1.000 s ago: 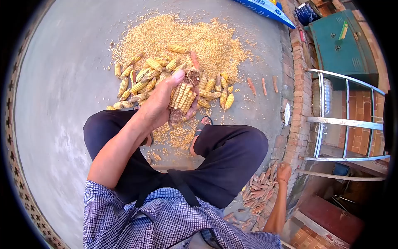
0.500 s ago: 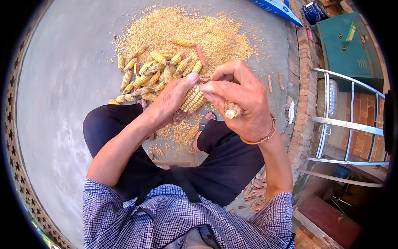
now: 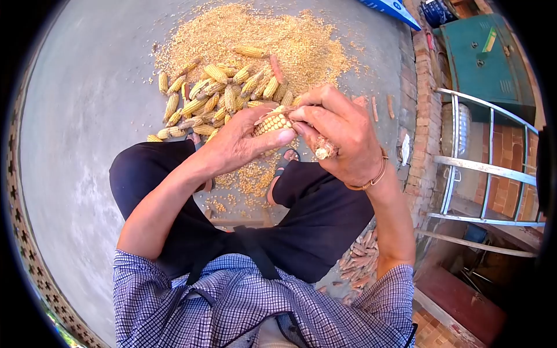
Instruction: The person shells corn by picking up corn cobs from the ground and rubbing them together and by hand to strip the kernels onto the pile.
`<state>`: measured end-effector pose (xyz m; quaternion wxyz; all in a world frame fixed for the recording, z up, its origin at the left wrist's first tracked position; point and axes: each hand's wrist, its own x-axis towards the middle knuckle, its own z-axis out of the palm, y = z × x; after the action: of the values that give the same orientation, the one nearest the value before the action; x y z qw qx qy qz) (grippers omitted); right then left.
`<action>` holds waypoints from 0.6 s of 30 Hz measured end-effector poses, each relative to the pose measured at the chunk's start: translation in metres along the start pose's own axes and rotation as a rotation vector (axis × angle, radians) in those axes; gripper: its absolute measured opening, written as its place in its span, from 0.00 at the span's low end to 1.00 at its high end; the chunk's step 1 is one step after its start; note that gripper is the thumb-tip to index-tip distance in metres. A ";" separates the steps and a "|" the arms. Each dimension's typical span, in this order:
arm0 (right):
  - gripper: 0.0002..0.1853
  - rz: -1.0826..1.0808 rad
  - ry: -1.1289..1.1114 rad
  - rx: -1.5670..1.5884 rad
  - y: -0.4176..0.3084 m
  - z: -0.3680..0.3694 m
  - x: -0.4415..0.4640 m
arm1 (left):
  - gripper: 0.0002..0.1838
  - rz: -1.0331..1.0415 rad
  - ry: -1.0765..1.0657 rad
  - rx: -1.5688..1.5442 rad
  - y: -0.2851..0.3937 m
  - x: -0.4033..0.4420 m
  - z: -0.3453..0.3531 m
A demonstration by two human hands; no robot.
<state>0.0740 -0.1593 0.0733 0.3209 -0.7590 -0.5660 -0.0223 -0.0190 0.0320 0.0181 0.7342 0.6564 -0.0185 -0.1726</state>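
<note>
Head view: a partly shelled corn ear is held in front of the knees, above the concrete floor. It is gripped by the left hand, whose thumb is laid along the near side and whose fingers are largely hidden behind it. Rows of pale kernels are exposed between thumb and fingers. By the right hand, closed around a bare cob, the far end of the ear is met with bunched fingertips; the blunt, pale tip of the cob is left showing below the fingers. Whether the cob is touched to the ear cannot be told. On the right wrist a thin bracelet is worn. Beyond the hands, unshelled ears are piled at the near edge of a broad spread of loose kernels, and a reddish cob is lain across that edge. More kernels are scattered between the sandalled feet. To the right, stripped cobs are heaped beside the knee, near a brick edging, past which a metal ladder and a green cabinet are seen.
</note>
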 end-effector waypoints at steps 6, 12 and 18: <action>0.10 -0.030 0.129 0.004 0.000 0.010 -0.011 | 0.35 0.075 0.022 0.143 -0.002 0.000 0.003; 0.08 0.045 0.105 0.133 0.001 0.008 -0.018 | 0.33 0.051 -0.005 0.168 -0.005 -0.001 0.005; 0.05 0.480 0.430 0.662 -0.004 -0.012 -0.037 | 0.35 0.105 0.014 0.156 -0.004 0.001 0.005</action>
<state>0.0614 -0.1961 0.0701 0.6523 -0.7034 -0.2714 0.0777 -0.0205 0.0269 0.0148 0.6891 0.7108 -0.0611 -0.1274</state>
